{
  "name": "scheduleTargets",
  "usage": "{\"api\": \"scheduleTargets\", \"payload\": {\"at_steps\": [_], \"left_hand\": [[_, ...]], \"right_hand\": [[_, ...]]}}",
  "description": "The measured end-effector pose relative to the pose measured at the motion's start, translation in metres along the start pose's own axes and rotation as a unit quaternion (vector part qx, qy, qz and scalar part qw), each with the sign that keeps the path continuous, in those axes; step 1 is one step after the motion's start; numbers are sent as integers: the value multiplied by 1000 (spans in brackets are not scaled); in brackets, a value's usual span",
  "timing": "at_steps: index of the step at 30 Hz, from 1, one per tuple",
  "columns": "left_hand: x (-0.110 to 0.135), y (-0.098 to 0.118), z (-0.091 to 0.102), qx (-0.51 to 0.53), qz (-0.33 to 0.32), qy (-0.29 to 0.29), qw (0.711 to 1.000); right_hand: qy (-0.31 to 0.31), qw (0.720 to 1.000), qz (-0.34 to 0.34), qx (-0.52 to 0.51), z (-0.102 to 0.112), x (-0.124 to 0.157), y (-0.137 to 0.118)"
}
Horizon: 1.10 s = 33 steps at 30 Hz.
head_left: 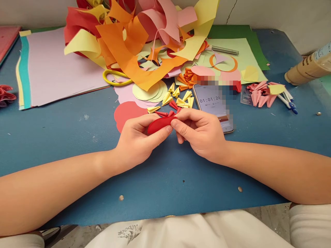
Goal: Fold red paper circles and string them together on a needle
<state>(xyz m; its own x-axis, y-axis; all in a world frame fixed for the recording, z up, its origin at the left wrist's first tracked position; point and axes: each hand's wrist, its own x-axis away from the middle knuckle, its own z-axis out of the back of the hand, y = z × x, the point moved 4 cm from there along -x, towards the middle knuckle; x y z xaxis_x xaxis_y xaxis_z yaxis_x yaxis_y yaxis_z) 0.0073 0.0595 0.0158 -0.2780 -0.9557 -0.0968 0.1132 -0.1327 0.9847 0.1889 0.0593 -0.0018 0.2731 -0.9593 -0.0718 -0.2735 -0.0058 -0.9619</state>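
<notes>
Over the blue table (77, 137), my left hand (137, 137) and my right hand (199, 132) meet and both pinch a curled red paper piece (160, 124). The left fingers wrap its lower left part. The right thumb and fingers grip its right end. Just behind the hands lie small rolled paper cones (178, 98), yellow and red, next to round paper discs (148, 91) and a red disc (126, 113).
A phone (213, 103) showing a timer lies behind my right hand. A heap of cut coloured paper scraps (139, 41) with yellow-handled scissors (115, 79) fills the back. Paper sheets (57, 69) lie back left; pink cones (260, 94), pens (288, 100) and a tube (307, 69) at right.
</notes>
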Motion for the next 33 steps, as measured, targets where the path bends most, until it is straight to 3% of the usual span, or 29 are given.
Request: {"api": "scheduleTargets", "payload": {"at_steps": [12,21,33], "left_hand": [[3,-3,1,9,11,24,1000],[3,-2,0,-14,-5,4,1000],[1,-1,-1,-9,24,39,999]], "right_hand": [[-13,999,-30,-25,-3,1,-3],[8,998,-39,-49,-1,0,3],[20,998,-52,-24,-1,0,5]]}}
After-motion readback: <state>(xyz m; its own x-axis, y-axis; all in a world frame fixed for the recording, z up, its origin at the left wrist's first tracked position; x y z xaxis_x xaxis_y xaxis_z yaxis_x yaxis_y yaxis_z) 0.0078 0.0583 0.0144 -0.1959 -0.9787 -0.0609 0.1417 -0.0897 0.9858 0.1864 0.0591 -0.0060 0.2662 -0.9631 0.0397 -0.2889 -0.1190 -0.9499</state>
